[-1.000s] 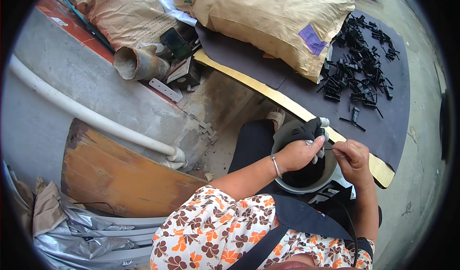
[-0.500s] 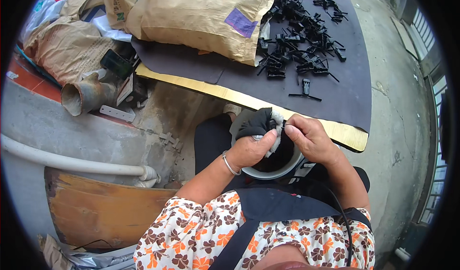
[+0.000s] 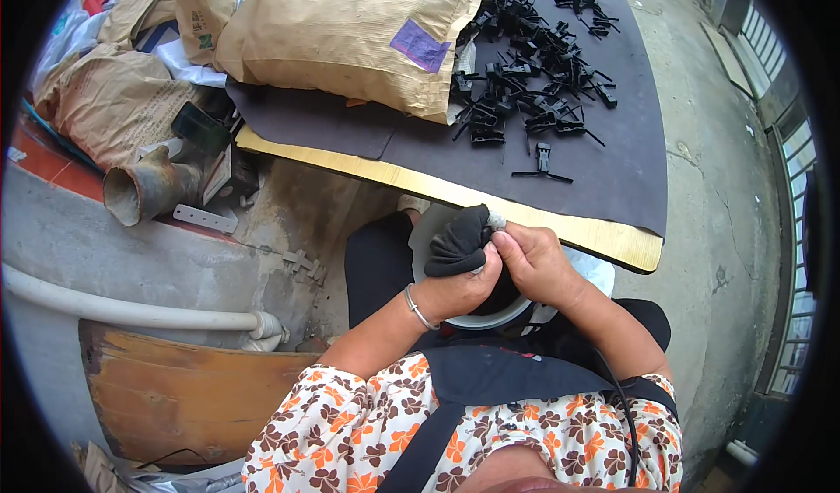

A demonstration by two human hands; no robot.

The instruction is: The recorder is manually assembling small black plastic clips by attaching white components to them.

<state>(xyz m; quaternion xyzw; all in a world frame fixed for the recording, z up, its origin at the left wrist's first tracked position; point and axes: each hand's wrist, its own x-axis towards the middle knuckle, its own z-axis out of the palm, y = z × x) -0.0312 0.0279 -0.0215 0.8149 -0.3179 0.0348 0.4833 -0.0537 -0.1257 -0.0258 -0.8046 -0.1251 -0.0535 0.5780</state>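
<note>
Gripping a black cloth bundle (image 3: 459, 244) in closed left hand (image 3: 455, 287), pinching its tip with right hand (image 3: 534, 265); many black plastic clips (image 3: 534, 64) waiting loose at one o'clock.

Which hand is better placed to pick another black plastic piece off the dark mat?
Probably the right hand: it sits nearer the loose black plastic pieces on the dark mat, with only fingertips at the work. The left hand is wrapped around a black cloth bundle.

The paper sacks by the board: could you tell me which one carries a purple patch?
The large tan sack lying on the dark board, spilling black clips; the crumpled sack left shows none.
</note>
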